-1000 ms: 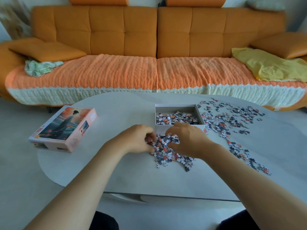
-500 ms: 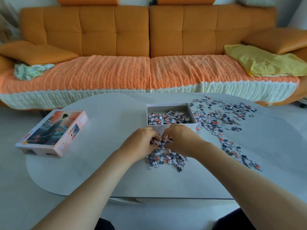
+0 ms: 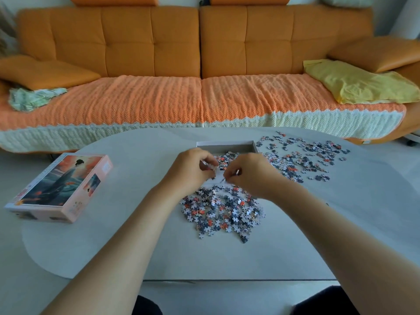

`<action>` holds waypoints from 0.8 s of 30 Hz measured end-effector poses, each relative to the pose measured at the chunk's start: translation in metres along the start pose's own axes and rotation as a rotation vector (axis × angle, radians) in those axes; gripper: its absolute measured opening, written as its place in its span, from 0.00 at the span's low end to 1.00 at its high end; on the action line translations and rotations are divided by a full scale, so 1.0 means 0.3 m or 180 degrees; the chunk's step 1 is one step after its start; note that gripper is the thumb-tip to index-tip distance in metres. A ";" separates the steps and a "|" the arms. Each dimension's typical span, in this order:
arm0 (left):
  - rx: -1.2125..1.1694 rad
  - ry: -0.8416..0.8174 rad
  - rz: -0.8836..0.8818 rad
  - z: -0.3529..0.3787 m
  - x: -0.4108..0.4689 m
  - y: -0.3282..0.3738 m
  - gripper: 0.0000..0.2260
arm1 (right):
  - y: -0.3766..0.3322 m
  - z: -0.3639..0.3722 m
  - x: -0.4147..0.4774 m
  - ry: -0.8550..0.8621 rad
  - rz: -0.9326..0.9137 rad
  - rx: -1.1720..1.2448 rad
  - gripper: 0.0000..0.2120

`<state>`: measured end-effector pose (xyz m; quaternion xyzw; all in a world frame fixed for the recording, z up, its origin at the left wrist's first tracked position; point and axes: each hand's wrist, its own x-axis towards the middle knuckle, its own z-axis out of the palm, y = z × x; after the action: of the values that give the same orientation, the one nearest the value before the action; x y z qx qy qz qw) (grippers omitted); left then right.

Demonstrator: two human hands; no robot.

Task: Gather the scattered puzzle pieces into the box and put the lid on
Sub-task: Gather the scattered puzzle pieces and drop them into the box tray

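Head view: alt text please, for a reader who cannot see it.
Both hands, left hand and right hand, hold puzzle pieces over the open box on a pale table; loose pieces lie nearby, the lid at left.

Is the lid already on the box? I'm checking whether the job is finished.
No: the lid lies apart on the table's left side, while the box stands open with pieces inside.

You're in a home living room: an orange tufted sofa with a knitted cover (loose cushions at both ends) faces the low pale coffee table before you.
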<state>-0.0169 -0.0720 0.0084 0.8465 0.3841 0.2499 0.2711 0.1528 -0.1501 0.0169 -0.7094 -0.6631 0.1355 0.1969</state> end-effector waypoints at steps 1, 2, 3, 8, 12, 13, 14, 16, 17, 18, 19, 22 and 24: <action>-0.0031 0.0166 0.0037 0.006 0.020 -0.004 0.08 | 0.007 -0.014 0.013 0.0204 0.0031 0.0161 0.04; -0.0042 0.0306 0.0070 0.012 0.039 -0.005 0.08 | 0.011 -0.024 0.024 0.0430 0.0049 0.0290 0.03; -0.0019 0.0394 0.0094 0.019 0.057 -0.008 0.09 | 0.016 -0.028 0.037 0.0653 0.0045 0.0349 0.03; 0.0351 0.0070 0.0116 0.053 0.092 -0.046 0.16 | 0.056 0.001 0.082 0.0401 0.0180 0.0037 0.12; 0.0521 0.0122 0.0353 0.052 0.075 -0.049 0.11 | 0.068 -0.001 0.091 0.0582 -0.0029 0.0017 0.11; 0.0574 0.0180 0.0438 0.045 0.064 -0.042 0.08 | 0.067 -0.002 0.088 0.0709 -0.0143 0.0038 0.11; 0.0614 0.0207 0.0513 0.037 0.051 -0.036 0.06 | 0.065 -0.004 0.080 0.0800 -0.0275 0.0034 0.10; 0.0620 0.0088 0.0582 0.021 0.017 -0.029 0.04 | 0.058 -0.008 0.055 0.0774 -0.0538 -0.0006 0.09; 0.0621 -0.0077 0.0547 0.015 -0.002 -0.029 0.03 | 0.055 -0.011 0.039 0.0610 -0.0620 -0.0055 0.09; 0.0665 -0.0301 0.0484 0.010 -0.021 -0.033 0.03 | 0.050 -0.015 0.021 0.0335 -0.0639 -0.0141 0.09; 0.0771 -0.0548 0.0422 0.009 -0.037 -0.042 0.05 | 0.047 -0.018 0.003 0.0002 -0.0614 -0.0256 0.09; 0.1193 -0.1169 0.0291 0.015 -0.073 -0.079 0.20 | 0.047 -0.012 -0.050 -0.0893 -0.0391 -0.0670 0.24; 0.1263 -0.1325 0.0287 0.023 -0.089 -0.097 0.26 | 0.051 0.009 -0.076 -0.1235 -0.0245 -0.0917 0.34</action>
<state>-0.0429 -0.0788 -0.0213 0.9322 0.3237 0.0027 0.1617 0.1633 -0.1730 0.0058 -0.6651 -0.7274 0.1656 -0.0324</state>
